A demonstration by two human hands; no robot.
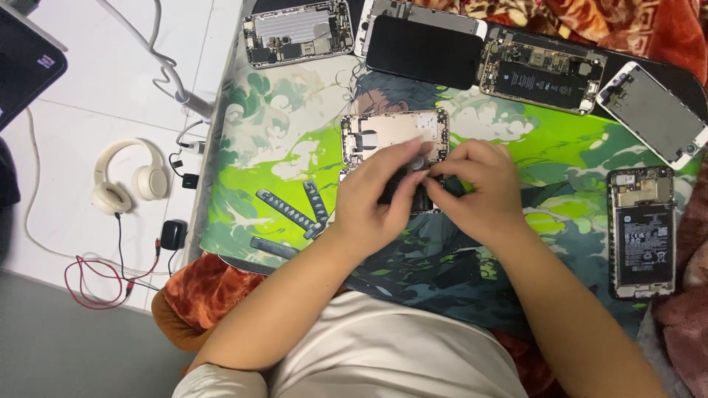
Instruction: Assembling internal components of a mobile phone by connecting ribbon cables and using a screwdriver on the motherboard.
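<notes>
My left hand [372, 199] and my right hand [479, 191] meet over the middle of a green and dark illustrated mat [273, 147]. Between their fingertips they pinch a small dark part [419, 163], too small to identify. Just beyond the fingers lies an opened phone frame with a pale gold inner plate [394, 134]. A dark phone piece [420, 200] sits under both hands, mostly hidden by them.
Several opened phones lie around the mat: a metal chassis [299, 32], a black screen [424, 50], a body with a black battery [542, 75], a white-edged screen [653, 112], another open phone [640, 230]. Cream headphones [129, 177], cables and a charger lie on the white floor at left.
</notes>
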